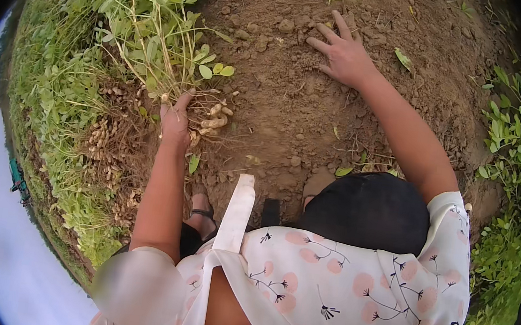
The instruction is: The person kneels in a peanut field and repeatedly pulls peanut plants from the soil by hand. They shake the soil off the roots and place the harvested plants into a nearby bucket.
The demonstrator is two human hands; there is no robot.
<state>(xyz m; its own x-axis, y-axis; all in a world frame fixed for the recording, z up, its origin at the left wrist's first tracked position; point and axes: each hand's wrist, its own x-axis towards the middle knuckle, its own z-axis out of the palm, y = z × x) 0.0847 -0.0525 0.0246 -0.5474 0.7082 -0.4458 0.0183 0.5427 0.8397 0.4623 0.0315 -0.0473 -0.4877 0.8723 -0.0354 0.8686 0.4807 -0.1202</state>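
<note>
My left hand point(177, 121) is closed around the stem base of an uprooted peanut plant point(162, 50). Pale peanut pods point(214, 121) hang from its roots just right of that hand, and its leafy stems point away from me. Over to the right, my right hand point(345, 56) lies palm down with fingers spread on loose brown soil point(289, 79). Nothing shows in its grasp, though its fingertips seem to touch the ground and the underside is hidden.
Pulled peanut plants with clustered pods point(104, 140) lie in a row along the left. Leafy green plants point(518, 124) grow at the right. My bent knee point(371, 209) and sandalled foot point(202, 211) are close below. A green machine point(19, 181) stands far off at left.
</note>
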